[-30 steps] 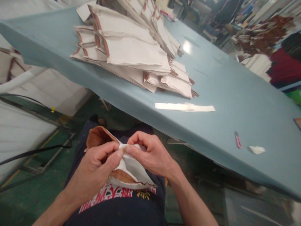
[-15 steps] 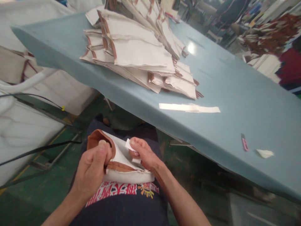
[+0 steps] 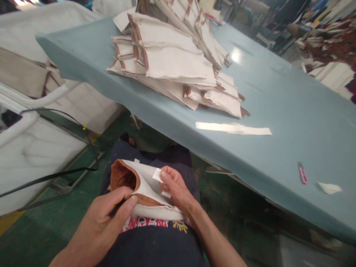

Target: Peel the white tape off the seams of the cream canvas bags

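Observation:
In front of my lap is a white, tube-like sewn piece (image 3: 147, 175) with a brown inside; its round mouth faces left and gapes. My left hand (image 3: 104, 215) pinches the near edge of that mouth between thumb and forefinger. On the right, my right hand (image 3: 175, 185) holds the piece's other end. Between its thumb and fingers is a small white tag (image 3: 157, 175), and a second white tab (image 3: 166, 194) sticks out beneath. The fingers under the piece are hidden.
A blue-green covered table (image 3: 250, 155) lies ahead. It carries a pile of white pieces with brown edges (image 3: 178, 61), a white strip (image 3: 233, 128), a pink cutter (image 3: 302, 173) and a pale scrap (image 3: 329, 187). White cloth-lined bins (image 3: 36, 155) stand at left.
My left hand has come out of the brown mouth and moved down to pinch its near edge, so the inside shows. The right hand keeps its hold. The view has shifted slightly.

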Demonstrator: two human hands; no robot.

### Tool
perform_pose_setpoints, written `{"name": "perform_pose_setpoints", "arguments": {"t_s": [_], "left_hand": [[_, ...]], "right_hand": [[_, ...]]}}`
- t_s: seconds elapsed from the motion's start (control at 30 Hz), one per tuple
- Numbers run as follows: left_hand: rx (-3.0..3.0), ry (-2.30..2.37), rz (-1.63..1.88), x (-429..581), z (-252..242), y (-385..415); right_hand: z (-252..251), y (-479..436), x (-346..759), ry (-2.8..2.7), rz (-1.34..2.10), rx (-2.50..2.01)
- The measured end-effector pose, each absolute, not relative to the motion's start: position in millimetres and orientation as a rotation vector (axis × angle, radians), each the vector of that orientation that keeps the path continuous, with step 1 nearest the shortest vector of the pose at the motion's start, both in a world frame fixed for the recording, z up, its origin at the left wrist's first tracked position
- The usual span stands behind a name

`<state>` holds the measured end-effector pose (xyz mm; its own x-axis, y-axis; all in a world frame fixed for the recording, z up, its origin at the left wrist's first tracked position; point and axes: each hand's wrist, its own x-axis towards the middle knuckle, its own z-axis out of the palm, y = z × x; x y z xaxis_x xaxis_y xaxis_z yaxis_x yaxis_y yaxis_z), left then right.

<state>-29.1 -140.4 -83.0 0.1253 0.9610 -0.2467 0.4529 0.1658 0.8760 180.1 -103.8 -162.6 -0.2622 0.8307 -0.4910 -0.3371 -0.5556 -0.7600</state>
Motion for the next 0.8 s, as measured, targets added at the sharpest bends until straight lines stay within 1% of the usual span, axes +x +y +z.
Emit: {"name": "perform_pose_setpoints", "arguments": {"t_s": [0.13, 0.23, 0.3, 0.43, 0.57, 0.8], "left_hand": [[1.543, 1.401, 0.704, -24.9, -81.8, -118.0], [1.589, 1.375, 0.706, -19.5, -78.2, -101.5], [1.547, 1.358, 0.722, -12.3, -73.2, -93.3], [1.413, 1.292, 0.775, 5.1, -61.2, -83.0], [1.387, 1.286, 0.779, 11.9, -58.0, -79.2], [1.322, 1.252, 0.738, 5.9, -66.4, -77.4]], "right_hand": [[-112.2, -98.7, 202.8, -0.782, 1.792, -1.223], [-70.6, -100.9, 208.9, -0.97, 1.677, -1.25], [-56.7, -103.4, 204.3, -1.051, 1.619, -1.275], [-64.9, -105.5, 189.5, -1.11, 1.508, -1.39], [-77.9, -105.3, 185.2, -1.038, 1.56, -1.386], [-67.3, -102.9, 188.6, -1.082, 1.412, -1.449]]}}
